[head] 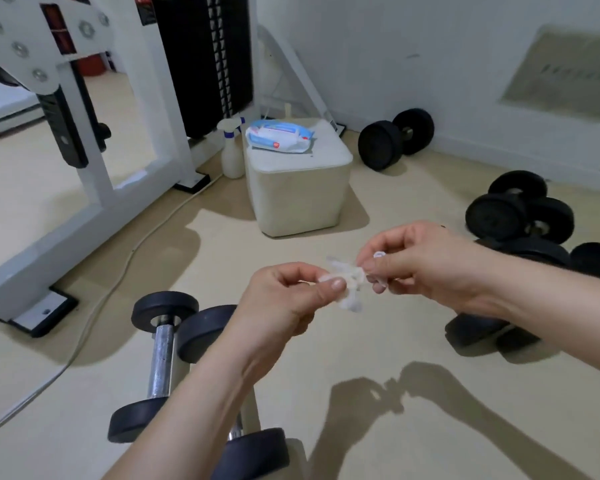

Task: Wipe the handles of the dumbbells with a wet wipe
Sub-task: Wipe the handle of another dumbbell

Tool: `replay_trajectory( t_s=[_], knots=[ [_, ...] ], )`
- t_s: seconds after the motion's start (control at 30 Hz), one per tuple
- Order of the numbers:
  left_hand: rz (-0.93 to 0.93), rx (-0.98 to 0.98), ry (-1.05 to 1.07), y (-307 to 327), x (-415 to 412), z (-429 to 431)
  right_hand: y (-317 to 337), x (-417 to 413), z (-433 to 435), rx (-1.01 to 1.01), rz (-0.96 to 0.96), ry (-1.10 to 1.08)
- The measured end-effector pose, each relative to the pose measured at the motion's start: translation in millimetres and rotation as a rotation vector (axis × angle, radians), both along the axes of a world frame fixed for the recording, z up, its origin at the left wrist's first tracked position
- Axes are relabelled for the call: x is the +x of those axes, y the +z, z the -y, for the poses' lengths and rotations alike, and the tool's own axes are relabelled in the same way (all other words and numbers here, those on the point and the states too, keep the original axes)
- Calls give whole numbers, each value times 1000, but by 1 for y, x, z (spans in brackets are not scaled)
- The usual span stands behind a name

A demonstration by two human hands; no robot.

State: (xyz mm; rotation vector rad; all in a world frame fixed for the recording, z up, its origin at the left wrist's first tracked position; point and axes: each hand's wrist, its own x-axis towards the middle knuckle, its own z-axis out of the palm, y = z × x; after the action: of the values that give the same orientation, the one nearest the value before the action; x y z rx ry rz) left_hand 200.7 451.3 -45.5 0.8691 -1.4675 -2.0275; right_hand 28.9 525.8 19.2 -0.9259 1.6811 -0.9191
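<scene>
While still bunched, wipe [349,289] pinched between left hand [284,299] and right hand [426,265], held mid-air above floor. Step, by judgement: unfolding wipe, no handle wiped yet. Next: spread flat, wrap round nearest dumbbell [160,358] handle, below left forearm.

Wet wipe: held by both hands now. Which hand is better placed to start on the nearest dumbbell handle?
Left, probably. The left hand pinches the wet wipe almost directly above the near dumbbell handle. The right hand sits farther to the right, toward other dumbbells.

Bright overhead light, hard shadows on floor [361,341], edges warped, slight blur.
</scene>
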Motion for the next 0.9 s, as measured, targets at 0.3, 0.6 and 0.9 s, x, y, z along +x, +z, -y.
replay_trajectory(
  t_s=[0.3,0.6,0.9],
  knots=[
    [-129,101,-47,11,-65,-10,27,-59,-47,225,-156,175],
    [55,-509,185,30,-131,-51,-3,-126,-103,279,-192,412],
    [164,-565,106,37,-231,-95,-36,-193,-117,-291,140,-62]
  ],
)
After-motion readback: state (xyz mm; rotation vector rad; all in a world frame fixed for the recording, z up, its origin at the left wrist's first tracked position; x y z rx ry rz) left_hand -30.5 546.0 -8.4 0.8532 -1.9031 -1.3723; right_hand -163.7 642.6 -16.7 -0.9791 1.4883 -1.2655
